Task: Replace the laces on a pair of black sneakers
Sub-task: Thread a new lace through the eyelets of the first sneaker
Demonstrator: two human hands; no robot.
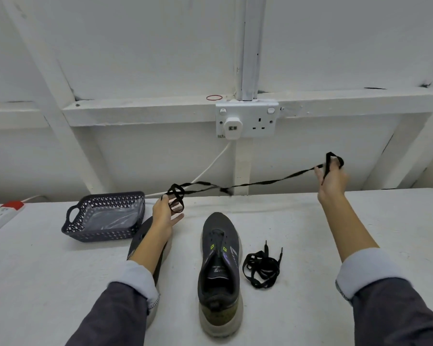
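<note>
Sneaker (219, 260) central | lace (268, 182) strung from left hand (164, 213) to right hand (331, 181)

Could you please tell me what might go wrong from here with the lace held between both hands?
1. The lace stretched between the left hand and right hand is looped at both ends and bunched mid-span; pulling may tighten it into a knot.
2. The loose lace beside the middle sneaker looks alike; the two could get mixed up.
3. The left forearm crosses the other sneaker and might nudge it.
</note>
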